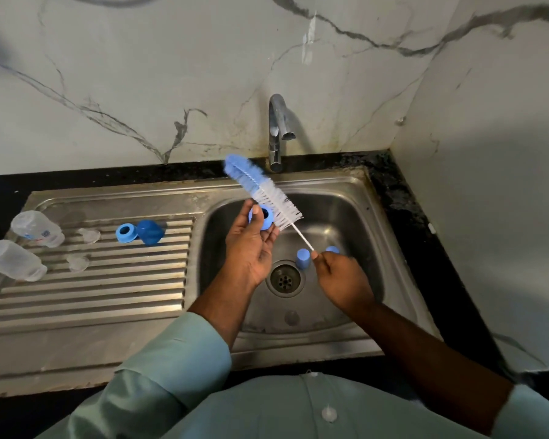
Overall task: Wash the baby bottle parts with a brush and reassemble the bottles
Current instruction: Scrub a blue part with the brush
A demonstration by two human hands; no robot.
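At frame centre, above the sink basin point(346, 217), a blue screw ring point(262, 217) is being held by the left hand point(251, 245), its fingers point(248, 213) curled around the rim. The brush point(260, 190) is being pinched at its thin wire handle by the right hand point(339, 274), bristles being laid against the ring. The ring is judged light, rigid and slippery when wet; its outer rim is best gripped. Two clear bottles point(37, 229) are lying at the left edge.

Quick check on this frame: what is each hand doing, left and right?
Left hand: holds a blue collar ring over the sink basin.
Right hand: pinches the wire handle of the bottle brush, bristles against the ring.
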